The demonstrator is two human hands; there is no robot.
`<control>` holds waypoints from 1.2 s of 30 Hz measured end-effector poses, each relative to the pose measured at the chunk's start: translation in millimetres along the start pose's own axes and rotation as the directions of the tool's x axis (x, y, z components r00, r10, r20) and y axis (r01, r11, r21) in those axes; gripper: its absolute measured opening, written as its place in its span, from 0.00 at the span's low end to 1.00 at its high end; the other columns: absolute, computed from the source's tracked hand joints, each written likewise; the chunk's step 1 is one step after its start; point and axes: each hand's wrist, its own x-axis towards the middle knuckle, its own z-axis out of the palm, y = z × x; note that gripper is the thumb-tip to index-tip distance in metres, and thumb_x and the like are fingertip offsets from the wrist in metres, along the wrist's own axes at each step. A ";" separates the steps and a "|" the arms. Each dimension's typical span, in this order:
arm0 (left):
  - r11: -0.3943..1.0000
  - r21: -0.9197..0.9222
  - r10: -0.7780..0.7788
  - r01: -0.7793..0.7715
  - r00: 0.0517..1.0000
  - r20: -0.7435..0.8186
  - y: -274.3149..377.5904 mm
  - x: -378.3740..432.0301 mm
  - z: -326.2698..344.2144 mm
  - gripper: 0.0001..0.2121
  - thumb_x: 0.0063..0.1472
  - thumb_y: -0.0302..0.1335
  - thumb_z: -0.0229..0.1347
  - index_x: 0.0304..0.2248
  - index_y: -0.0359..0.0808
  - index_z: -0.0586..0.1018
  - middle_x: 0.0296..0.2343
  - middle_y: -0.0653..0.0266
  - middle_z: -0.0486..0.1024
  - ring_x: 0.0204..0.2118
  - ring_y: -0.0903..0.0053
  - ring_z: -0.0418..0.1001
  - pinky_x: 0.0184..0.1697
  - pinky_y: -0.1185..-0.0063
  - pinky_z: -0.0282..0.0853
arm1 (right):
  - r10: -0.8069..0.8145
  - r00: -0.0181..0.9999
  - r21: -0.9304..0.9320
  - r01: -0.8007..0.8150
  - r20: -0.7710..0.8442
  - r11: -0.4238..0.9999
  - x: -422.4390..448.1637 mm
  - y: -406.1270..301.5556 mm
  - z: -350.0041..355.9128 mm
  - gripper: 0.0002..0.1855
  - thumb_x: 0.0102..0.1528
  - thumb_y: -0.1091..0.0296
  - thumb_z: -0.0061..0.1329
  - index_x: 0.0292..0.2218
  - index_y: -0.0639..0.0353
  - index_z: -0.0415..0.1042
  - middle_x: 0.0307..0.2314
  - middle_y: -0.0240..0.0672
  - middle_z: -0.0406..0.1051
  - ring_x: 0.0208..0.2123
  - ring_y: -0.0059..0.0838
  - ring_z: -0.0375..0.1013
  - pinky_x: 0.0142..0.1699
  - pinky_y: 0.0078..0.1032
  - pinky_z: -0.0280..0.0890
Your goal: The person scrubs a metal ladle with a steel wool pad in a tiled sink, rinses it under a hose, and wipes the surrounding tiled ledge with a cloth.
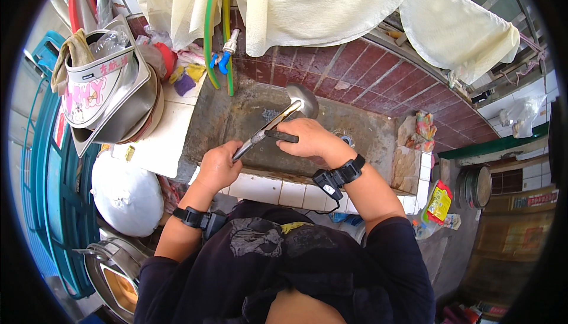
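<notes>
My left hand (220, 163) grips the lower end of a metal ladle (266, 128) that slants up to the right over a stone-like basin (206, 124). The rounded bowl of the ladle (306, 101) points towards the far wall, and its handle shines as if wet. In my right hand (306, 137) is a small dark strip or pad (282, 136), pressed against the middle of the handle. What exactly this dark piece is cannot be told. A greyish, fuzzy patch (270, 114) shows on the basin floor behind the handle.
A tap with blue handles (226, 60) and a green-and-yellow hose (212, 18) stand at the basin's back left. Stacked metal basins (126, 120) and coloured cloths (186, 80) crowd the left ledge. White tiles (266, 190) form the near rim. Cream cloth (319, 9) hangs above.
</notes>
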 end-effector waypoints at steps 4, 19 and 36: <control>1.000 -0.023 -0.003 0.003 1.000 -0.010 -3.1 0.1 0.7 0.14 0.45 0.22 0.53 0.36 0.35 0.74 0.23 0.49 0.73 0.28 0.54 0.72 0.32 0.67 0.68 | 0.095 0.995 -0.036 -0.095 -0.002 0.995 -2.7 1.4 -0.4 0.17 0.47 0.54 0.46 0.31 0.58 0.72 0.27 0.45 0.71 0.34 0.49 0.69 0.38 0.42 0.63; 0.999 -0.014 -0.050 0.050 0.998 0.032 -10.3 -0.3 3.3 0.15 0.45 0.22 0.54 0.36 0.34 0.75 0.24 0.50 0.73 0.28 0.56 0.73 0.31 0.71 0.68 | 0.314 0.949 -0.053 -0.315 -0.038 0.948 -10.6 24.5 -16.8 0.16 0.46 0.54 0.46 0.30 0.57 0.71 0.29 0.45 0.72 0.35 0.48 0.70 0.40 0.41 0.64; 0.999 -0.005 -0.048 0.048 0.998 0.037 -8.7 0.4 -1.6 0.16 0.45 0.23 0.53 0.37 0.34 0.74 0.24 0.47 0.73 0.29 0.53 0.72 0.34 0.66 0.68 | 0.378 0.920 -0.005 -0.380 -0.103 0.925 -6.6 30.5 -18.7 0.18 0.46 0.54 0.46 0.34 0.57 0.72 0.30 0.47 0.72 0.37 0.49 0.70 0.42 0.40 0.64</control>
